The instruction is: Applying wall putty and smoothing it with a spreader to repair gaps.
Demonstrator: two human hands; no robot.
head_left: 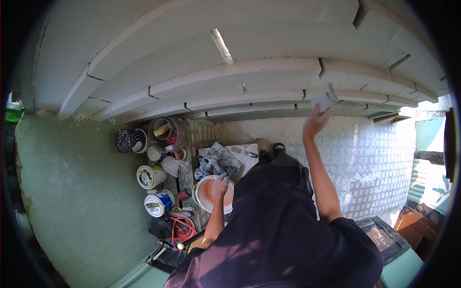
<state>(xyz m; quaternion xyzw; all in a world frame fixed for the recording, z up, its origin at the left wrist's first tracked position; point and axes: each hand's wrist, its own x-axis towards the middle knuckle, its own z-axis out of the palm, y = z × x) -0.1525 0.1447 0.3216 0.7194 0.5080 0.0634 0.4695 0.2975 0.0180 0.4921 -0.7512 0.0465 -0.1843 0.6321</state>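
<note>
A white bucket point(203, 198) with an orange-tinted inside is beside my body, low on the left. My left hand point(220, 185) is closed on its rim, the fingers dusted white. On the right, my arm is raised toward the pale stepped surface point(269, 74) with ledges and dark gaps. My right hand point(315, 123) is closed around a pale, flat, blade-like tool point(326, 98), blurred by motion. The tool's far end is near one of the lower ledges; whether it touches cannot be made out.
Tubs and a white-and-blue bucket point(159, 203) line the green wall point(77, 192) on the left. A red hose point(185, 228) lies coiled near them. A crumpled grey plastic sheet point(218, 161) sits beyond my bucket. Patterned floor tiles point(370, 163) extend to the right.
</note>
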